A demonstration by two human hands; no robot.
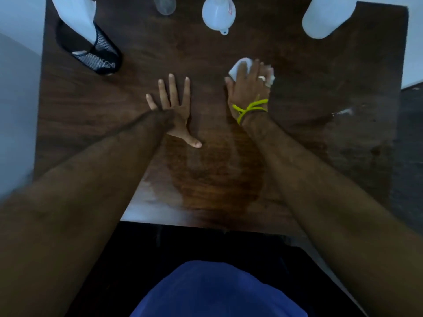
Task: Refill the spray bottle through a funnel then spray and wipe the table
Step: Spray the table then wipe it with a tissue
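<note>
My right hand [248,88] presses a crumpled white tissue [240,65] flat against the dark wooden table [206,175], right of centre; a yellow band circles that wrist. My left hand [176,106] lies flat on the table with fingers spread and holds nothing. A white funnel [218,13] lies at the far edge. Left of the funnel, the base of a clear bottle [164,4] shows, cut off by the frame. A large white bottle [325,17] stands at the far right. A wet sheen covers the wood near the front edge.
A black mesh holder [91,51] with white tissues [74,12] stands at the far left. The table's front edge runs just ahead of my blue-clad lap. Pale floor lies left of the table, dark floor to the right.
</note>
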